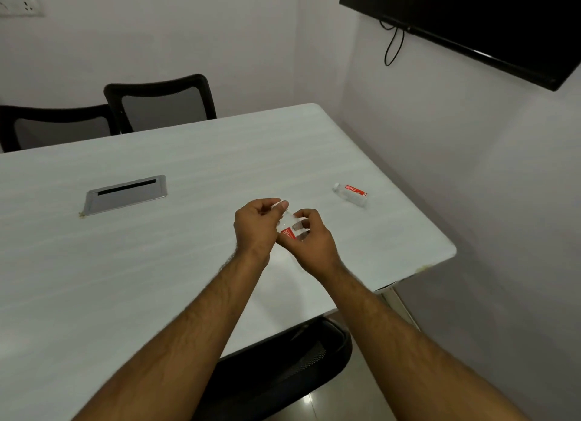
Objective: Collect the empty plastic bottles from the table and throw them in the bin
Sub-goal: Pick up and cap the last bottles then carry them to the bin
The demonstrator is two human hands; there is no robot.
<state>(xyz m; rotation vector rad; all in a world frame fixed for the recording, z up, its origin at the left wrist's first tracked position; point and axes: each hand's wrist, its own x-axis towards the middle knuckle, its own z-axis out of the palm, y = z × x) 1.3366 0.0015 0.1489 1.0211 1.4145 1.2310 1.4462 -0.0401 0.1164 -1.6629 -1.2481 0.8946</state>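
the worktop (188, 247) is pale grey-white with faint streaks. at two o'clock, a clear bottle (350, 195) has a red label with white letters. the chairs (163, 103) are black; the cable plate (125, 194) is silver.

The small bottle (290, 227) pinched in my fingers (284, 205) is thin clear plastic with a glossy red label, and so is the second bottle (350, 194) lying on the surface (188, 156), a smooth, pale, faintly wood-grained laminate with a matt sheen. The cable hatch (125, 194) set into it looks like brushed metal, the chair backs (160, 106) are black plastic around grey mesh cloth, and the floor tiles (330, 398) shine glossy.
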